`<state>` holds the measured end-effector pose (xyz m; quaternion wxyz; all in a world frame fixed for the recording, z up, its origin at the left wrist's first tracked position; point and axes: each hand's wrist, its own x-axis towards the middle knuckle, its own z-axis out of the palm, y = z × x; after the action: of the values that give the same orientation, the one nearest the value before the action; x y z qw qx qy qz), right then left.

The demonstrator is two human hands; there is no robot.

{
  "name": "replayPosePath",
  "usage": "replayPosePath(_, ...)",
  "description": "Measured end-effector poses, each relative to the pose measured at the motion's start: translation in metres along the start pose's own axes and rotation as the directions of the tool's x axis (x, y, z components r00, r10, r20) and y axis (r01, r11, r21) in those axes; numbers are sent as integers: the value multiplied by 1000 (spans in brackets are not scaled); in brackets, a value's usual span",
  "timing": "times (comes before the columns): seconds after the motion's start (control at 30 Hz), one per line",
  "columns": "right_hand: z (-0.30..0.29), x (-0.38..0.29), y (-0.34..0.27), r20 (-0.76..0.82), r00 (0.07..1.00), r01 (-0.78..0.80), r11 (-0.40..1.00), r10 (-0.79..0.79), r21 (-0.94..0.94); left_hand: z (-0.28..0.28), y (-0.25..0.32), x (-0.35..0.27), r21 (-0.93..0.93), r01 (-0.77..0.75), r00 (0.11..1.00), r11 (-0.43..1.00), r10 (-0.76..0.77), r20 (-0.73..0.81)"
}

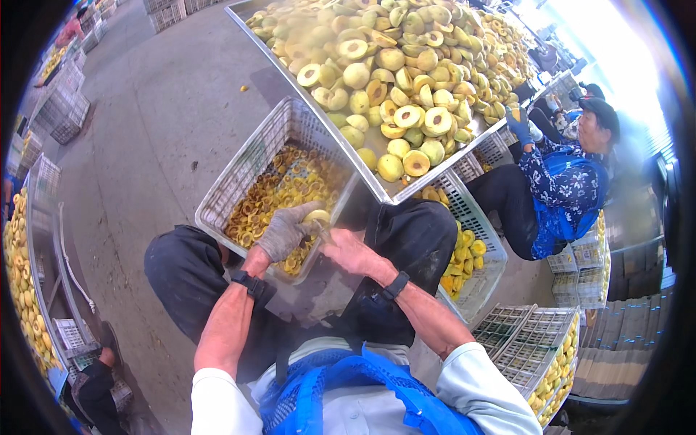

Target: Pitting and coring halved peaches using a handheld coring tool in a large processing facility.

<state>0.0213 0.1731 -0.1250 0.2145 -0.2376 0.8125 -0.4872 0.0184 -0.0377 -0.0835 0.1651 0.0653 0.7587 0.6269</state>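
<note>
My left hand point(284, 232), in a grey knit glove, holds a pale yellow fruit half point(317, 216) over a plastic crate. My bare right hand point(349, 251) is closed on a small tool point(324, 236), its tip against or close to the fruit; the tool's kind cannot be told. Below them, the plastic crate point(217, 190) holds brown and yellow pit pieces and trimmings. A metal-rimmed tray point(331, 130) heaped with halved peaches or similar stone fruit point(408, 116) stands in front. By my right knee, another crate point(492, 272) holds yellow fruit pieces point(465, 253).
A co-worker point(565, 174) in a blue apron sits at the tray's right side, holding fruit. Stacked crates of fruit point(535, 348) stand at the lower right. Another fruit-filled tray point(32, 283) is at the far left, with a person's leg point(95, 391) beneath. More crates point(62, 109) stand beyond.
</note>
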Motion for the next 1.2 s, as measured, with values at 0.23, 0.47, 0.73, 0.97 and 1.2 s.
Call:
replayPosePath(0.23,-9,0,-59,142,933,-357,899,331,254,-11,-6,-3,-55,-82,997,995,82,-1)
replayPosePath(0.47,-12,-2,-83,236,908,-394,895,345,208,-16,-6,0,-264,-52,992,963,82,101)
replayPosePath(0.73,8,-3,-56,-74,996,37,966,-57,-257,0,-19,3,-111,-147,988,983,139,-73)
replayPosePath(0.97,11,0,-81,-100,995,-72,874,27,-481,7,-34,12,-454,23,963,891,-141,-228)
replayPosePath(1.2,18,6,-85,-45,999,-23,737,-10,-675,7,-65,23,-707,54,917,705,-315,-245)
